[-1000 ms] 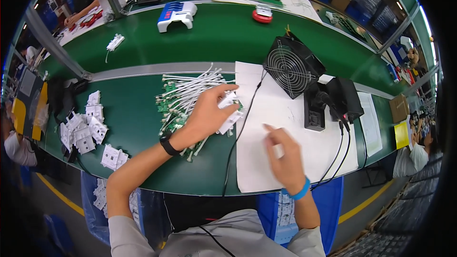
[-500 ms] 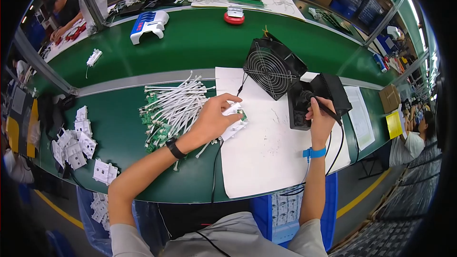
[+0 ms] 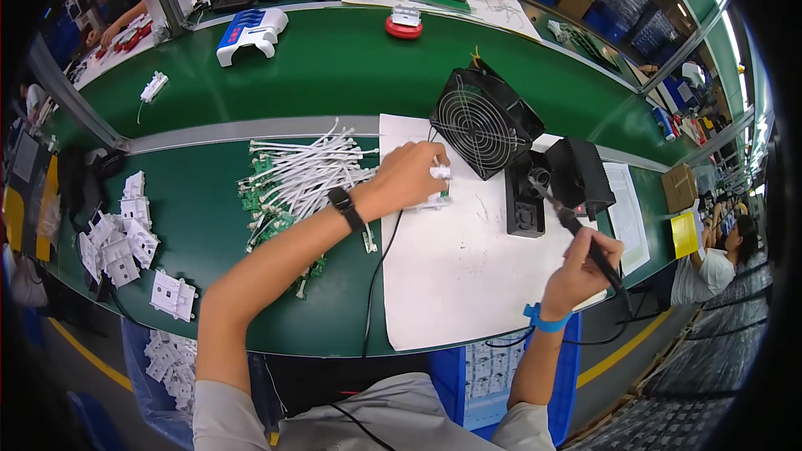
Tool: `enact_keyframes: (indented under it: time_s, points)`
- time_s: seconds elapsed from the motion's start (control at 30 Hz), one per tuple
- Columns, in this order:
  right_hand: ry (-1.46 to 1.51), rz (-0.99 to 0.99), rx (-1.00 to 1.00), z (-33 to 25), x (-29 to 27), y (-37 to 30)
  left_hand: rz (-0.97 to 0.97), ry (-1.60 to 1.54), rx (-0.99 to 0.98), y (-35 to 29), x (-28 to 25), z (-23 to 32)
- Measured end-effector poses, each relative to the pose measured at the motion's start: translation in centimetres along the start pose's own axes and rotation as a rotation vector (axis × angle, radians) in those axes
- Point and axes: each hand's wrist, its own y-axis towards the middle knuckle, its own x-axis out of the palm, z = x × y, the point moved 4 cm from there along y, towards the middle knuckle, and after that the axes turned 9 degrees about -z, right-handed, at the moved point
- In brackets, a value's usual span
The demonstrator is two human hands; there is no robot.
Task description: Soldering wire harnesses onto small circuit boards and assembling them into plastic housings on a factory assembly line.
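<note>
My left hand [image 3: 409, 174] closes over a white plastic housing [image 3: 440, 193] on the white paper sheet, its fingers hiding most of the part. A bit of green circuit board shows at the housing's edge. In my right hand [image 3: 573, 277] is a soldering iron [image 3: 576, 230], gripped by its black handle. Its metal tip points up and left, at the opening of the black iron stand [image 3: 525, 219]. To the left of my left hand lies a heap of white cables with green circuit boards [image 3: 305, 179].
Behind the sheet [image 3: 443, 301] stands a black fan [image 3: 480, 121], and a black box [image 3: 578, 175] sits beside the stand. White housings [image 3: 121, 246] are piled at left. A green conveyor belt [image 3: 334, 67] crosses beyond, carrying a white-and-blue device [image 3: 253, 32]. Other people work farther off.
My right hand has drawn the soldering iron back from the stand, toward me and to the right. My left hand has shifted slightly right and away with the housing.
</note>
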Motion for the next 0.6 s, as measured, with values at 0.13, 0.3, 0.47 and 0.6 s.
enact_keyframes:
  time_s: [0.13,0.3,0.47,0.6]
  points:
    - [0.165,-0.22,0.18,1.1,3.6,-1.5,-0.015,0.258,0.08,0.3,-0.2,0.1]
    - [0.395,-0.21,0.248,3.3,5.9,-3.8,0.096,0.368,0.209,-3.7,0.6,1.8]
    - [0.369,-0.26,0.295,4.4,7.3,-4.4,0.044,0.385,0.2,-5.8,0.1,0.2]
    - [0.443,-0.272,0.355,4.4,8.1,-4.7,0.01,0.371,0.224,-5.4,0.0,0.0]
